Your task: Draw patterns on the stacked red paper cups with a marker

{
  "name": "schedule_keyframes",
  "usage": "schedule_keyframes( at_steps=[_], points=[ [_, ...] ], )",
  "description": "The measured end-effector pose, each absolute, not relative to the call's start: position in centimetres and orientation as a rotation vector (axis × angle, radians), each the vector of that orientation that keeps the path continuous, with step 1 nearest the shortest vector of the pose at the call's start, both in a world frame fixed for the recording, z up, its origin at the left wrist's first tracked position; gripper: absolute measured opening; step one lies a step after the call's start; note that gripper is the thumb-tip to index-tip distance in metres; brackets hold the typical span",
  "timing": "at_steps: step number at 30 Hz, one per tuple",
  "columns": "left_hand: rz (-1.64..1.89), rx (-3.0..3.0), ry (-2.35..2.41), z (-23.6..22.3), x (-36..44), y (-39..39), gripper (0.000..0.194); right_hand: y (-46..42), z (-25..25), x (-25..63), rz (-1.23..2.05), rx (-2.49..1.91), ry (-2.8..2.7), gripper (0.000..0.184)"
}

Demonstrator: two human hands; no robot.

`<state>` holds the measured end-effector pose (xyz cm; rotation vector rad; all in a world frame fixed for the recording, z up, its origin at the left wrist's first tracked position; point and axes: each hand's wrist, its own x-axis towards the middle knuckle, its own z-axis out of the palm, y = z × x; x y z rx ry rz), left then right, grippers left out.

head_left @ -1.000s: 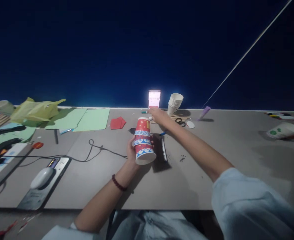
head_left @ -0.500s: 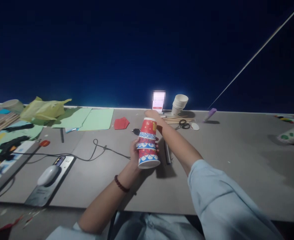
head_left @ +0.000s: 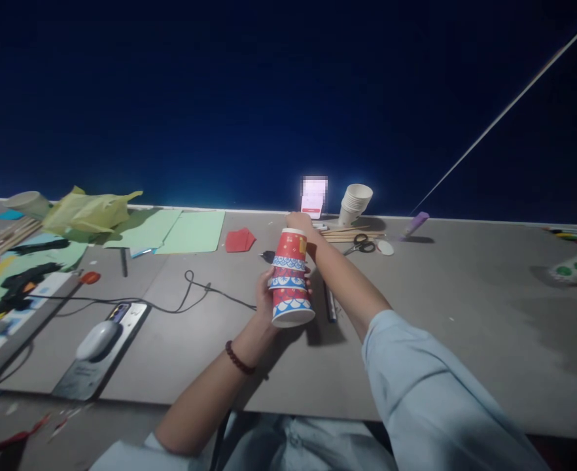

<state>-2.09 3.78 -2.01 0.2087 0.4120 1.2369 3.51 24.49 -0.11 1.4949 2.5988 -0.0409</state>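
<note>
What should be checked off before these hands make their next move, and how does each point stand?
1. Left hand has a grip around the patterned paper cups: ok.
2. Those cups nested in one column: ok.
3. Right hand empty: cannot tell, its fingers are hidden.
4. Scissors clear of both hands: ok, beyond the right forearm.
5. Black cable clear of the left hand: cannot tell, it disappears there.
6. Smartphone screen lit: ok.

Patterned paper cups [head_left: 291,281]: are showing red with blue-and-white scalloped bands
Beaded bracelet [head_left: 238,360]: is showing dark red
Right sleeve [head_left: 426,379]: is showing pale blue
Paper sheets [head_left: 195,232]: are showing mint green
Worktop [head_left: 465,314]: is showing grey
</note>
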Motion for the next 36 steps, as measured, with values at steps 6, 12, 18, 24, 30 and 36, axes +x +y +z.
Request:
schedule_keyframes(
  at_steps=[6,12,18,24,30,36],
  points=[
    [1.267,0.233,0.397,-1.8,-1.9,3.8,0.055,23.1,0.8,4.4,0.077,1.352,2.808,0.030],
    [1.283,0.301,0.398,-1.3,-1.9,3.5,0.059,18.7,2.3,8.0,0.096,1.229,3.049,0.031],
    [1.277,0.349,0.538,-2.3,-1.1,3.1,0.060,11.8,-0.7,15.2,-0.183,1.475,2.983,0.027],
    [1.204,0.447,0.693,-4.1,0.8,2.4,0.053,7.4,-3.6,19.0,-0.159,1.475,2.761,0.027],
    [1.084,0.541,0.675,-4.6,0.8,2.5,0.052,6.6,-4.2,18.7,-0.146,1.498,2.736,0.027],
    [1.135,0.500,0.681,-3.6,1.5,2.2,0.045,6.4,-4.9,18.8,-0.125,1.546,2.785,0.028]
  ],
)
